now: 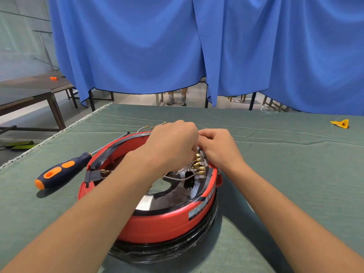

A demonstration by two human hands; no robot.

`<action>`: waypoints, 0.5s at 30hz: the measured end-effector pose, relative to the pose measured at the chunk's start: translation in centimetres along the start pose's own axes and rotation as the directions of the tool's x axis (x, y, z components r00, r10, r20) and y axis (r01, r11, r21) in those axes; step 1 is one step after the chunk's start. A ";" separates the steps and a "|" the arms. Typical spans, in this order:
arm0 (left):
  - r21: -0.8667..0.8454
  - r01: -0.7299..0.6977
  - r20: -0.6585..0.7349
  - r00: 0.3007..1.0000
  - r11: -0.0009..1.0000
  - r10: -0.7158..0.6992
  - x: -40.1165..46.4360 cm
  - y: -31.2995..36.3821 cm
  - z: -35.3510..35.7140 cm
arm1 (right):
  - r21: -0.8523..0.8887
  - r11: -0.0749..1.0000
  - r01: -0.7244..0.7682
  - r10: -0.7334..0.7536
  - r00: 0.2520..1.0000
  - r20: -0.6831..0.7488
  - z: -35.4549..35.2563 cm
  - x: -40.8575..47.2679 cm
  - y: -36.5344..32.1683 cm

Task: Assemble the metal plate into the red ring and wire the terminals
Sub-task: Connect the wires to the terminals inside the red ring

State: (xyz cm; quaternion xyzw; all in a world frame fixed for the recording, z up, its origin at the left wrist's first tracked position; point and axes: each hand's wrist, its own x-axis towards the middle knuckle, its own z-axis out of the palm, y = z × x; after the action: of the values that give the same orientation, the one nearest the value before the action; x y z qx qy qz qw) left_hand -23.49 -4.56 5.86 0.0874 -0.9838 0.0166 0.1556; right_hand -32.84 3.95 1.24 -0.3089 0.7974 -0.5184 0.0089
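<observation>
Both hands are bunched up over the far side of the red ring (163, 223), which sits on the green cloth (285, 184) with the shiny metal plate (155, 200) inside it. The left hand (173, 146) has its fingers curled down, tips together, right above the row of gold terminals (199, 164); I cannot tell what they pinch. The right hand (218, 148) sits just beside it, fingers curled on the ring's edge, touching the left fingers. White wires (183, 177) loop under the fingertips, toward the plate. More loose wire ends (155, 126) lie just past the knuckles. A blue and orange screwdriver (59, 171) lies well off to the left of the fingers.
</observation>
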 end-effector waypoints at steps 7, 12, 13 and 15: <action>0.009 0.015 -0.018 1.000 1.000 -0.015 0.0 0.2 0.2 | 0.017 1.000 -0.006 0.006 1.000 0.002 0.0 0.1 0.0; -0.031 0.022 -0.021 1.000 0.999 -0.022 -0.1 0.2 0.2 | 0.022 1.000 -0.006 0.006 1.000 -0.002 0.0 0.0 0.0; -0.040 0.020 -0.018 1.000 0.999 -0.021 -0.1 0.2 0.2 | 0.024 1.000 -0.006 0.006 1.000 -0.001 0.0 0.0 0.0; -0.069 0.024 -0.003 1.000 0.997 -0.024 -0.1 0.2 0.2 | 0.031 1.000 -0.004 0.004 1.000 0.002 0.0 0.0 -0.1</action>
State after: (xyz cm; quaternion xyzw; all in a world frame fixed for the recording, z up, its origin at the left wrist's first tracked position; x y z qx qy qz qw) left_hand -23.50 -4.39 5.68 0.0939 -0.9824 -0.0189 0.1603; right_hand -32.78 3.90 1.31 -0.3076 0.7900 -0.5302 0.0155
